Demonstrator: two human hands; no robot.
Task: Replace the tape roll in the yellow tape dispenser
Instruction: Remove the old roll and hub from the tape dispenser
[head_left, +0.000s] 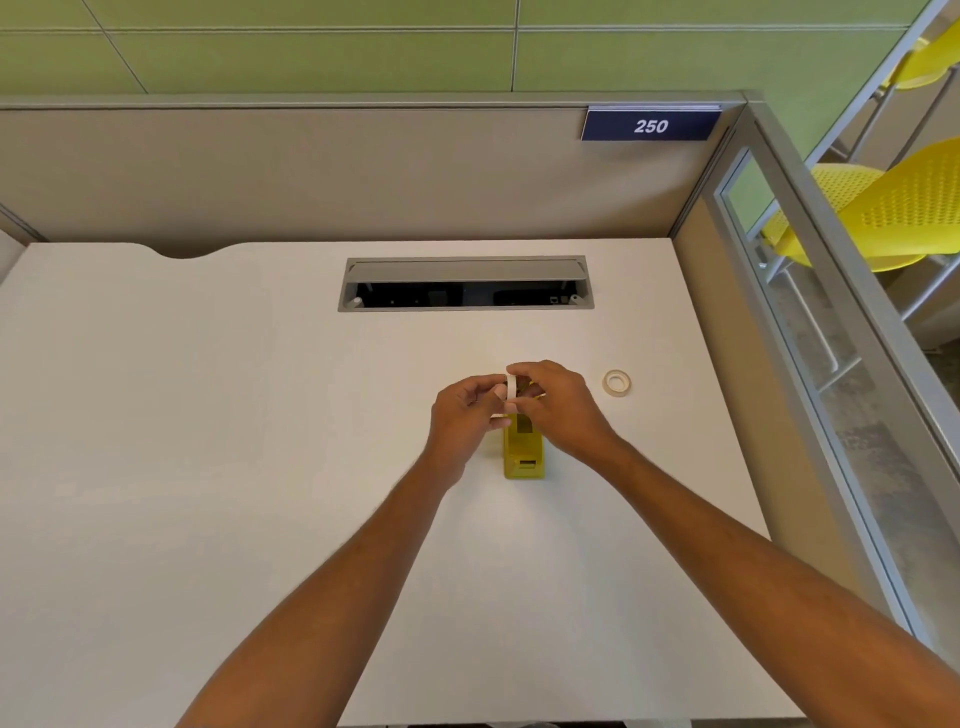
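My left hand (460, 415) and right hand (558, 405) meet over the far end of the yellow tape dispenser (523, 452), which stands on the white desk (208, 415) w/ its near end toward me. Between both hands I hold a white tape roll (511, 388) on its edge, upright. Left fingers are pinched narrow on the roll's left side; right fingers curl over its top and right side. If the roll touches the dispenser or not, I cannot tell, my hands hide this. A second tape roll (616, 383) lies flat on the desk, to the right of my right hand, apart from it.
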